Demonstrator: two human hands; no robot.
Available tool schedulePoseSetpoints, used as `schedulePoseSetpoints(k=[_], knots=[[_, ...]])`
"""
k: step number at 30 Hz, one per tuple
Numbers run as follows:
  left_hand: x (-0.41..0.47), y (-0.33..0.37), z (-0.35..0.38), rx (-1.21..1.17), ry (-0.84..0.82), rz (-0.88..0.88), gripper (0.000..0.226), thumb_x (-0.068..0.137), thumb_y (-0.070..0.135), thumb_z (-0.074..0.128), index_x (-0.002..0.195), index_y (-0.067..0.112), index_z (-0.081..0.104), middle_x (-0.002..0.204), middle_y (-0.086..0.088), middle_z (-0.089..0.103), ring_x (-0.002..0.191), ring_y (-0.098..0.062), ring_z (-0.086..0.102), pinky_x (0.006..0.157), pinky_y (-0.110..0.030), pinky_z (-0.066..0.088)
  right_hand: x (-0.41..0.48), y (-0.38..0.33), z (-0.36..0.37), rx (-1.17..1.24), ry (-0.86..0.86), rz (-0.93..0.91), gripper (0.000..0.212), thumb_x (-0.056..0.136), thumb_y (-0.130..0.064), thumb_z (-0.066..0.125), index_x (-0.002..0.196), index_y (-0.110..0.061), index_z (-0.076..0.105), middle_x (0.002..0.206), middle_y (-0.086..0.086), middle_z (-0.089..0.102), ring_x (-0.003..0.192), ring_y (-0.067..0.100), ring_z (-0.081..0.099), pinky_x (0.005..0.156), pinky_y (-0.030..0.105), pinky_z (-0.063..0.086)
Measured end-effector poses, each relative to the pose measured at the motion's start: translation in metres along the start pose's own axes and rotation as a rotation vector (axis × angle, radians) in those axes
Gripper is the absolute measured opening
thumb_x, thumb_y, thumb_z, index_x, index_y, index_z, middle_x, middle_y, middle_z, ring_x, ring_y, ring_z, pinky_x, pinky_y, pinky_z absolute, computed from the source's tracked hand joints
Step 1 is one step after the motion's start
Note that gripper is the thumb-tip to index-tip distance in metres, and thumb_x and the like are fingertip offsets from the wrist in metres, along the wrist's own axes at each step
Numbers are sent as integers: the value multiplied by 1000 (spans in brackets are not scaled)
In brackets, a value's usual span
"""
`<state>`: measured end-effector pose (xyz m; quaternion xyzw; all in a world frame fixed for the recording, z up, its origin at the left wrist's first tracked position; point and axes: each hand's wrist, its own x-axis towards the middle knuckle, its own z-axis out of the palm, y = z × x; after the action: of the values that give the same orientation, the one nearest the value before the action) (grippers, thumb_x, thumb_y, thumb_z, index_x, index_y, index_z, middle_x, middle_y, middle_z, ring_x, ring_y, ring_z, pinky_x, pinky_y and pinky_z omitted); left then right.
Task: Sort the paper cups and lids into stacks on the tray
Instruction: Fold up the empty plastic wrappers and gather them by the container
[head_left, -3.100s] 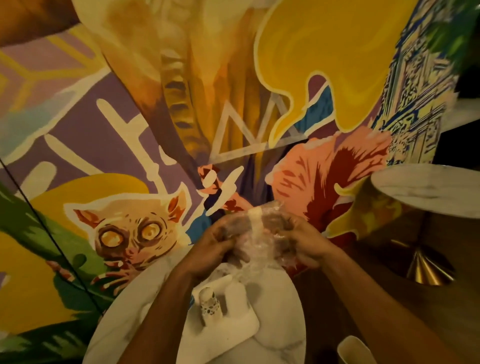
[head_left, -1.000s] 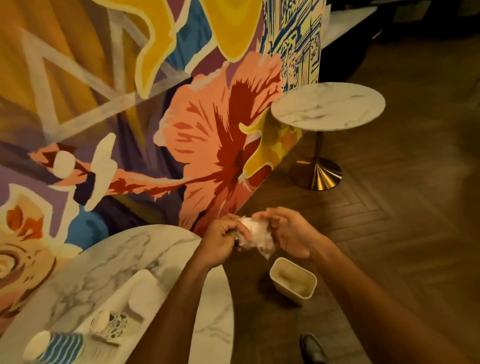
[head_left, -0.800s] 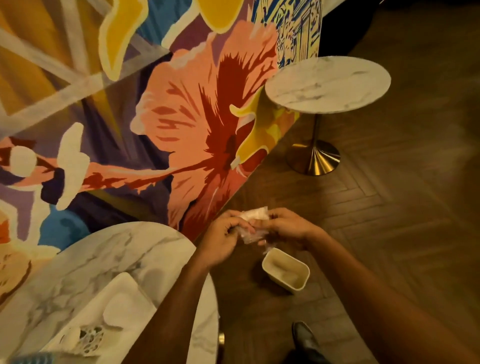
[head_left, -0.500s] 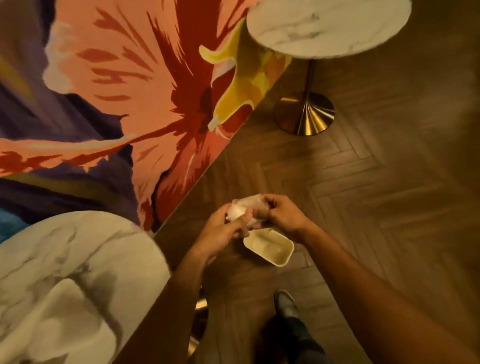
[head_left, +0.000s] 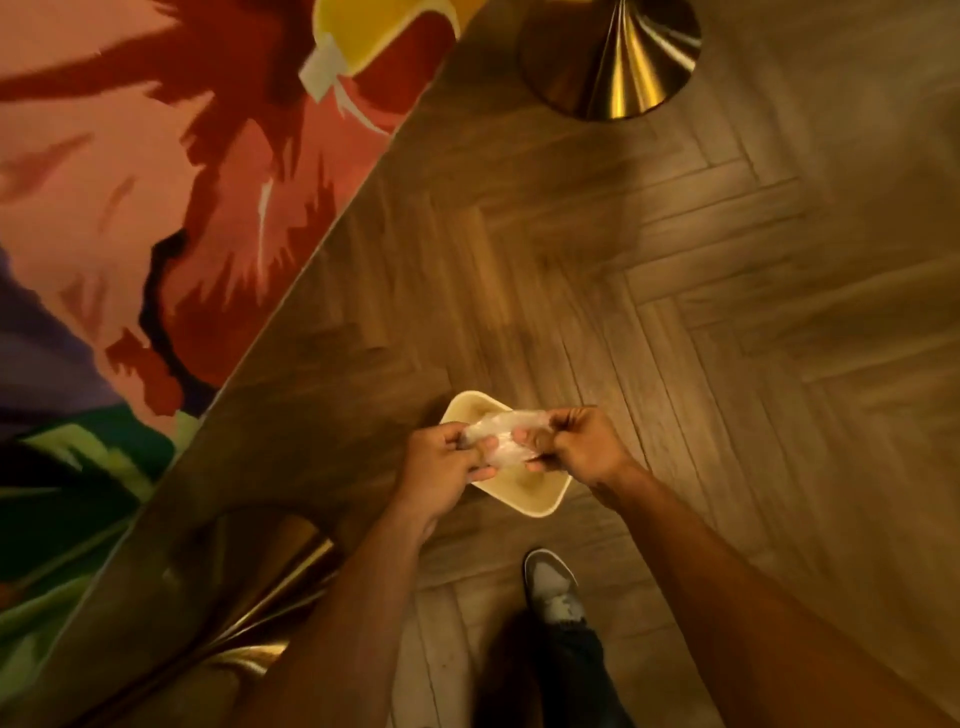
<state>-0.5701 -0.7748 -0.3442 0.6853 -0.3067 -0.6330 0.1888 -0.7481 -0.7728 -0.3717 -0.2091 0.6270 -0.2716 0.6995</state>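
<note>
A person stands on the herringbone wood floor, with the left hand and right hand meeting at 6 o'clock over a small cream bin. The fingers of both hands are curled tight on a crumpled wad of clear plastic wrap, pinching it from either end just above the bin's open mouth.

A second ago the same wrap was looser, and the marble surface with the tray and patterned cups lay at 8 o'clock. Now the person has turned away, the wrap is balled small, and the tray, cups and lids are out of sight. Only a gold pedestal foot shows at 8 o'clock, likely that surface's own.

A second gold pedestal base gleams at 12 o'clock, a painted mural fills 10 o'clock, and a grey shoe points up from below.

The sorting appears paused for housekeeping. The packaging seems about to be dropped in the bin, after which both hands should be free to go back to stacking.
</note>
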Motion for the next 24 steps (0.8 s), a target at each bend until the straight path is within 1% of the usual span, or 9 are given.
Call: schedulePoseSetpoints(k=[2,4,6,8,11,13,15,19,24], knots=[[40,-31,10,55,21,-27,11,92,-1,69,99,7,72,99,-13,70,82,-15,70,65,-20,59,36,33,-7,-68,104,-74,12,81,-5,83,87,-7,73,74,3,72,71,21,67,60,30,58],[77,-60,15,121,49,-53,10,94,5,69,103,5,72,107,-15,69,89,-19,70,67,-21,60,62,61,-19,-185,232,-172,14,82,-20,85,91,-16,74,85,1,74,81,16,69,78,34,57],[112,-88,21,229,56,-86,21,87,21,75,101,6,71,110,-14,70,96,-26,71,79,-38,64,79,83,-33,-355,402,-235,20,88,-34,78,105,-22,74,96,-6,74,91,9,69,82,32,57],[148,-114,26,391,49,-111,30,77,35,72,93,10,70,102,-12,71,96,-32,71,86,-53,60,97,98,-48,-540,476,-273,23,93,-32,70,115,-26,70,105,-7,72,100,11,66,86,36,56],[187,-134,41,590,-27,-121,29,83,29,74,105,12,70,108,-11,72,103,-34,69,92,-49,58,121,113,-62,-785,331,-206,38,91,-22,70,128,-27,64,121,-2,66,111,19,62,91,38,55],[211,-146,53,698,-91,-106,38,87,24,76,122,12,65,122,-8,68,115,-31,63,100,-37,51,139,120,-67,-851,197,-158,41,87,-19,71,126,-28,65,122,-1,66,110,20,63,92,36,55],[231,-161,66,773,-145,-137,43,89,24,75,128,10,63,128,-8,65,121,-29,60,103,-33,46,154,124,-69,-893,107,-131,38,84,-16,69,119,-32,68,116,-4,69,106,16,65,91,33,55],[250,-195,90,894,-168,-174,44,92,30,71,131,13,63,132,-8,66,123,-28,60,105,-37,47,173,126,-70,-935,110,-114,32,86,-12,62,102,-38,69,100,-14,68,94,9,67,77,27,55],[243,-207,94,912,-84,-151,63,88,45,73,139,14,53,138,-8,61,130,-28,55,108,-38,43,168,113,-67,-984,123,-104,37,86,-11,59,113,-35,67,107,-11,68,99,13,67,83,35,58]])
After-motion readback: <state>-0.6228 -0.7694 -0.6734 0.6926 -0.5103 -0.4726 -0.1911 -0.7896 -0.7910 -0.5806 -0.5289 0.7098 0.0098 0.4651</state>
